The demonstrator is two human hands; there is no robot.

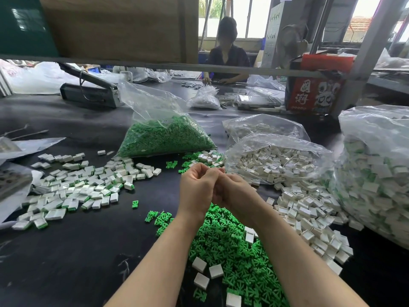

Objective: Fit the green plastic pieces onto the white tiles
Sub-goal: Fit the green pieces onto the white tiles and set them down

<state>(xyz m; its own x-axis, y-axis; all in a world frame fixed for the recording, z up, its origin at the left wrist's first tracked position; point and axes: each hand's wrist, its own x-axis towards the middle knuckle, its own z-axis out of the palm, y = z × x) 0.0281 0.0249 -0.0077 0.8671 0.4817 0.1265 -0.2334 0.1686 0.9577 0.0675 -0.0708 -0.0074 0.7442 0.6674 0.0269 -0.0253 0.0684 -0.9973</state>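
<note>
The two hands are meeting above the middle of the black table (66, 251), the left hand (197, 188) and the right hand (232, 191) curling in against each other with fingertips touching; whatever they may be pinching is hidden between them, so I cannot tell what either is gripping.

Directly beneath the wrists a loose heap of green plastic pieces (232, 247) is lying, with a few white tiles (215, 271) sitting on its near edge. Just right of the hands more white tiles are spilling out of an open clear bag (276, 160), and further right a large bag of finished tiles (376, 185), white with green showing, is bulging at the table's edge. To the left of the hands a wide scatter of fitted tiles (88, 185) is spreading across the dark surface. Beyond the fingertips a clear bag of green pieces (163, 136) is slumping open.

Farther back a grey sealing machine (90, 91) is resting on the table, a red printed carton (314, 94) is standing to the right by a metal post, and another person (228, 54) is sitting at the far side, working under bright windows. A cardboard panel (117, 27) is hanging overhead.
</note>
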